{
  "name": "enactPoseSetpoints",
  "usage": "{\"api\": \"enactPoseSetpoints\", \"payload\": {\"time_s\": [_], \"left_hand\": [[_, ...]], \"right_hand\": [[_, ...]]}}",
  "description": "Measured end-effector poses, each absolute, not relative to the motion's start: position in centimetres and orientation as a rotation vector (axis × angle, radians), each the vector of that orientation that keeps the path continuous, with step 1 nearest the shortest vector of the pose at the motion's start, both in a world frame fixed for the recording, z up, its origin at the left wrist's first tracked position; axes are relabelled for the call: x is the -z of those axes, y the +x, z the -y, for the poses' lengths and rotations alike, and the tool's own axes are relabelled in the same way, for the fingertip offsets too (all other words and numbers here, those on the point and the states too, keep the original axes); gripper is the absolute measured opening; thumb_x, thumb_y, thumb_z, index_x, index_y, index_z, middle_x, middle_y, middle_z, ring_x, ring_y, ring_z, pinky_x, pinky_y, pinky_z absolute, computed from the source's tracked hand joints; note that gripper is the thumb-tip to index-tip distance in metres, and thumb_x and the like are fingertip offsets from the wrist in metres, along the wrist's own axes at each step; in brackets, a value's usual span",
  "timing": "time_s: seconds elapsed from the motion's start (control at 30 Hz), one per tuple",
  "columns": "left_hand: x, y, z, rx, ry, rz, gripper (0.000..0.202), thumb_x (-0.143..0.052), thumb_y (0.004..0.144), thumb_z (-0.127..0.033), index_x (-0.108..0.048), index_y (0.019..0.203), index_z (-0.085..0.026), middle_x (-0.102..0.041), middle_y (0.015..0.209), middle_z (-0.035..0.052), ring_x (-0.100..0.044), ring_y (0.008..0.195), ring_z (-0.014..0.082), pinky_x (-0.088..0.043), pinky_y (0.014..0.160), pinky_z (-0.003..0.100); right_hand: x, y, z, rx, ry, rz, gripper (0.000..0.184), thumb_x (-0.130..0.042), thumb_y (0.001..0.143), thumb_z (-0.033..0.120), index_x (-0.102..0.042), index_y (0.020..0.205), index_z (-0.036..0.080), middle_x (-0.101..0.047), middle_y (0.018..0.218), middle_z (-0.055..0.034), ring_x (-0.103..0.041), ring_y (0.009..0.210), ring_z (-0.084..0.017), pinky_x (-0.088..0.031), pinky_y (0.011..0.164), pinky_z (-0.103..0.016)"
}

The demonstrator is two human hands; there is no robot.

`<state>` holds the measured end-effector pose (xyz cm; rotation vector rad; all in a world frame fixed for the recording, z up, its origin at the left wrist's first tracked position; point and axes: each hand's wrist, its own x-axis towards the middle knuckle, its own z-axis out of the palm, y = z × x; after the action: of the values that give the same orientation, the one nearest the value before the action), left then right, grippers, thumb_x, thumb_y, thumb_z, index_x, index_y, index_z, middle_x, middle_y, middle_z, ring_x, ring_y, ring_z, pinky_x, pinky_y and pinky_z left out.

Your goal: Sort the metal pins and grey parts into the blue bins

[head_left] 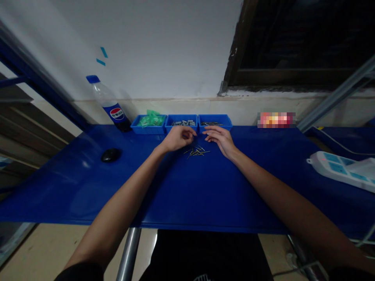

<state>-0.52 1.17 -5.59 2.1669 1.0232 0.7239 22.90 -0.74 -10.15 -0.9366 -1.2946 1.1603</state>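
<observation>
A small pile of thin metal pins [197,152] lies on the blue table top [181,187] between my hands. My left hand [178,138] hovers just left of and behind the pile, its fingers curled into a pinch; what it holds is too small to name. My right hand [220,139] rests to the right of the pile with fingers stretched toward the left, holding nothing. Behind the hands stand three blue trays: one with green plastic pieces [149,124], one with grey metal parts [182,123], one with dark pins [214,122].
A Pepsi bottle [109,104] leans at the back left near the wall. A black mouse-like object [111,155] lies on the left. A white power strip [342,168] with cable sits at the right edge. A metal table leg [129,253] stands below the front edge.
</observation>
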Motion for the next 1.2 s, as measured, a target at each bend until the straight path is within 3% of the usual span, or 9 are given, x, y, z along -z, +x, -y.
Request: {"api": "enactPoseSetpoints", "payload": {"time_s": [0.1,0.23,0.53,0.87,1.0,1.1,1.2], "left_hand": [[7.0,-0.1,-0.3,-0.959,1.858,-1.018,0.027,-0.077,0.076,-0.031,-0.074,0.094,-0.012,-0.080,0.095,0.0110,-0.075,0.086,0.0183,-0.061,0.085,0.032],[8.3,0.1,0.1,-1.145,1.585,-1.065,0.029,-0.085,0.071,-0.034,-0.072,0.089,-0.014,-0.080,0.091,0.0099,-0.077,0.084,0.0200,-0.063,0.086,0.035],[8.8,0.3,0.7,-1.175,1.480,-1.076,0.034,-0.087,0.071,-0.040,-0.070,0.088,-0.016,-0.081,0.086,0.0089,-0.079,0.086,0.0224,-0.064,0.086,0.036],[9.9,0.7,0.6,-1.157,1.616,-1.053,0.032,-0.085,0.074,-0.039,-0.073,0.092,-0.015,-0.082,0.095,0.0112,-0.079,0.088,0.0227,-0.064,0.084,0.035],[9.2,0.0,1.0,-1.171,1.930,-1.115,0.028,-0.080,0.083,-0.037,-0.077,0.100,-0.015,-0.082,0.100,0.0108,-0.079,0.091,0.0233,-0.063,0.090,0.037],[8.4,-1.1,1.0,-0.979,2.332,-1.195,0.032,-0.073,0.092,-0.038,-0.078,0.115,-0.017,-0.081,0.114,0.0117,-0.077,0.103,0.0274,-0.060,0.096,0.041],[8.2,-1.9,0.8,-0.706,2.569,-1.173,0.025,-0.068,0.095,-0.029,-0.081,0.115,-0.020,-0.081,0.118,0.0104,-0.076,0.109,0.0278,-0.058,0.099,0.040]], "right_hand": [[10.2,22.8,0.7,-1.117,-0.956,1.338,0.034,-0.078,0.077,0.039,-0.077,0.107,0.023,-0.082,0.100,-0.0064,-0.072,0.077,-0.020,-0.056,0.074,-0.036],[10.2,22.4,0.9,-1.071,-0.976,1.500,0.035,-0.079,0.080,0.042,-0.078,0.110,0.024,-0.082,0.095,-0.0063,-0.074,0.080,-0.021,-0.058,0.081,-0.040],[10.4,22.4,1.0,-1.213,-0.883,1.579,0.029,-0.088,0.076,0.035,-0.083,0.103,0.028,-0.084,0.102,-0.0048,-0.079,0.101,-0.026,-0.057,0.104,-0.051],[10.4,22.5,0.8,-1.199,-0.883,1.562,0.028,-0.090,0.073,0.035,-0.085,0.100,0.027,-0.084,0.098,-0.0048,-0.078,0.096,-0.025,-0.058,0.100,-0.049],[10.5,22.5,0.6,-1.126,-0.934,1.478,0.027,-0.090,0.073,0.040,-0.085,0.095,0.025,-0.083,0.092,-0.0061,-0.075,0.082,-0.023,-0.059,0.084,-0.042],[10.4,22.7,0.6,-1.102,-0.932,1.327,0.033,-0.086,0.077,0.041,-0.084,0.106,0.026,-0.083,0.105,-0.0074,-0.073,0.083,-0.022,-0.058,0.076,-0.038],[10.1,22.8,0.7,-1.142,-0.901,1.261,0.048,-0.085,0.076,0.036,-0.079,0.123,0.030,-0.078,0.130,-0.0073,-0.074,0.090,-0.022,-0.059,0.079,-0.039]]}}
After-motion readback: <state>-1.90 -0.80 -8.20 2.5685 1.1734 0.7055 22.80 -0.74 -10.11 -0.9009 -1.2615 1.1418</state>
